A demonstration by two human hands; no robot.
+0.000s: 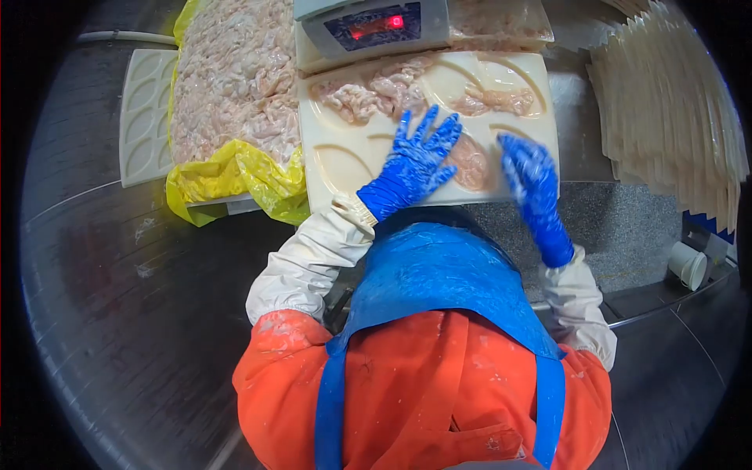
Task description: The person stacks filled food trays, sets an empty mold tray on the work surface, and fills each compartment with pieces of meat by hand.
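Meat piece in the tray, between two gloved hands

Through the head camera I see a white tray (333, 168) with rounded hollows. In its near row, a flat meat piece (470, 164) lies in a hollow between my wearer's hands. The left hand (415, 157) is palm down over the tray, fingers spread and grasping nothing, thumb beside that piece. The right hand (530, 172) has its fingers bent over the tray's right side; I can't tell whether it grips anything. The far-left hollow holds pale meat lumps (368, 95), the far-right one a thinner strip (493, 101). Left of the tray, yellow plastic (235, 168) edges a heaped load of meat (235, 78). Beyond the tray, a display box (376, 30) shows red digits.
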